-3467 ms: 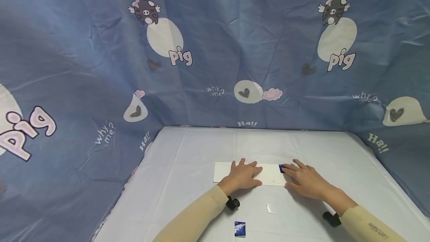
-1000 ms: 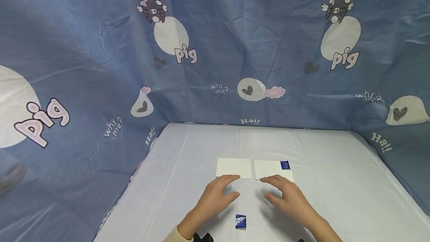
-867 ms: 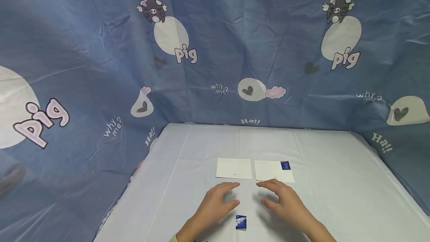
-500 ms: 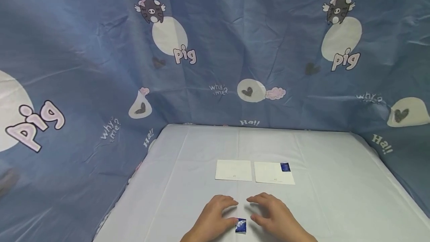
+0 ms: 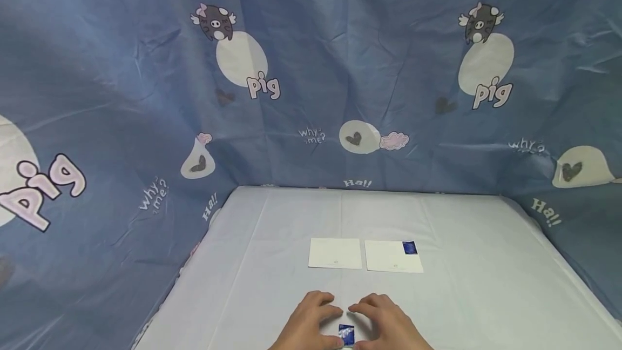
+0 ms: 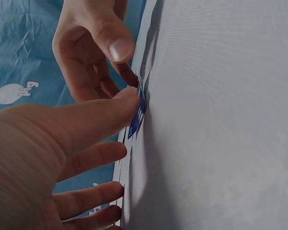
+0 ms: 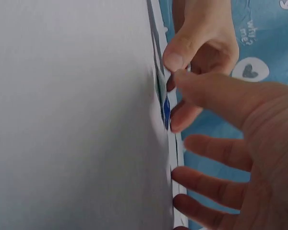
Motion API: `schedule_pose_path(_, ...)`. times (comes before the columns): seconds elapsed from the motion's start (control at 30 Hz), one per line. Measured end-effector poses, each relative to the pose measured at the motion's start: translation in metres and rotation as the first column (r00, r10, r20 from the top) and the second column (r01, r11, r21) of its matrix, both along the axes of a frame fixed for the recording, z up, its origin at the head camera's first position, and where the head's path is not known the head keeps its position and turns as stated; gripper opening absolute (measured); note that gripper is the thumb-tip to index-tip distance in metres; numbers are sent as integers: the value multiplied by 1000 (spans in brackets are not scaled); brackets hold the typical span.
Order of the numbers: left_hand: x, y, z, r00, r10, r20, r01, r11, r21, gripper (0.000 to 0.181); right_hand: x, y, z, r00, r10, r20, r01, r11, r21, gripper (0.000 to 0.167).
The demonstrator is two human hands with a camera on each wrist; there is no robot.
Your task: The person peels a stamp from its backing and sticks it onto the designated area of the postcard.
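Observation:
A small glossy blue-and-white square, like a stamp sticker (image 5: 346, 332), lies on the white table near its front, between my hands. My left hand (image 5: 307, 324) is at its left, fingers loosely bent, the thumb tip at the square's near edge. From the other side my right hand (image 5: 384, 324) leans in, its thumb close to the near right corner. In the left wrist view the blue square (image 6: 138, 112) appears edge-on beside my left thumb; whether the thumb presses on it I cannot tell. Neither hand visibly lifts it.
Two white cards lie side by side beyond the hands: a plain left card (image 5: 335, 253) and a right card (image 5: 386, 257) with a blue sticker (image 5: 410, 248) in its upper right corner. Blue pig-print cloth (image 5: 291, 69) hangs behind and beside the table (image 5: 262, 296).
Both hands left the cards, drew back towards me and came together around the blue square. The cards were parted by a small gap. A clear scrap seen earlier near the right hand is out of sight.

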State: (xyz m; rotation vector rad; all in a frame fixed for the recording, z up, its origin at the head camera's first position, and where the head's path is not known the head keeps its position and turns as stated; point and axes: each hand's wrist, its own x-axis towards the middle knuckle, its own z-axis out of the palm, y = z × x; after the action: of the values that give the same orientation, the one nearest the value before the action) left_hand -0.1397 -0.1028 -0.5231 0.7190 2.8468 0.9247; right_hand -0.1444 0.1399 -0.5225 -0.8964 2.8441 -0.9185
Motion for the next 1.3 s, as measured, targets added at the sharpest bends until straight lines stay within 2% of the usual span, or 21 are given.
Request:
schedule_pose_path(0.1, -1, 0, 0, 999, -19, -35, 19, 1000, -9, 49, -1, -1, -3, 996, 12, -94, -10, 1000, 12, 56)
schedule_pose_path(0.2, -1, 2, 1, 999, -18, -48, 18, 1000, -7, 44, -1, -3, -4, 992, 11, -125, -8, 1000, 24, 49)
schedule_pose_path(0.43, -4, 6, -1, 1000, 5, -23, -5, 1000, 5, 27, -3, -6, -1, 998, 5, -57, -2, 998, 55, 29)
schedule_pose_path(0.63, -5, 6, -2, 999, -12, -51, 13, 1000, 12, 21, -3, -10, -1, 999, -8, -53, 10, 999, 46, 27)
schedule_pose_path(0.77, -7, 7, -3, 999, -12, -50, 14, 999, 43, 22, -3, -12, 0, 999, -37, -3, 37, 999, 23, 26)
schedule_pose_path(0.87, -9, 9, -1, 999, 10, -37, -8, 998, 56, 23, -5, -14, 2, 998, -62, 30, 62, 998, 9, 24)
schedule_pose_path(0.97, -12, 10, 1, 999, 27, -39, -25, 998, 55, 22, -7, -15, 4, 997, -79, 12, 79, 997, 2, 23)
schedule_pose_path(1.07, -14, 10, 2, 998, 16, -61, -12, 998, 65, 22, -7, -16, 5, 996, -88, -1, 88, 996, -3, 20)
schedule_pose_path(1.2, -13, 10, 0, 998, 14, -69, -6, 992, 122, 22, -7, -17, 7, 996, -83, 29, 84, 996, -33, 20)
schedule_pose_path(1.3, -11, 11, 1, 999, 35, -32, -28, 981, 191, 21, -6, -17, 7, 996, -69, 55, 74, 993, -89, 22)
